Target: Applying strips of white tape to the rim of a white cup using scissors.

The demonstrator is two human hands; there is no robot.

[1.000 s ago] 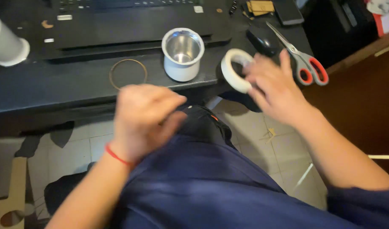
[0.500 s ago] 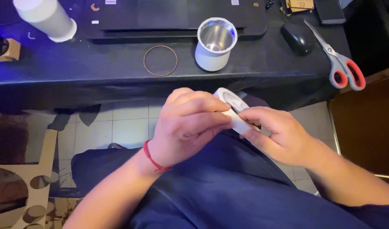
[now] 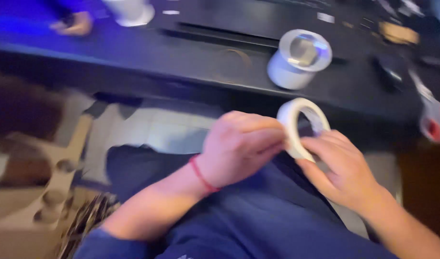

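A roll of white tape (image 3: 299,125) stands on edge over my lap, just below the front edge of the black desk (image 3: 191,62). My left hand (image 3: 239,146), with a red band at the wrist, curls against the roll's left side, fingertips on the tape. My right hand (image 3: 344,168) grips the roll from below and from the right. Both hands hold it together. The picture is blurred by motion.
A white cup with a metal inside (image 3: 300,58) stands on the desk above the hands, a thin ring (image 3: 234,62) lies to its left. Red-handled scissors (image 3: 433,117) and a dark mouse (image 3: 390,72) lie at right. A white cylinder (image 3: 129,12) stands at the far left. Tiled floor (image 3: 153,127) shows below.
The right hand took the tape roll off the desk and brought it down to my lap, where both hands now hold it. The roll is raised more upright than half a second ago.
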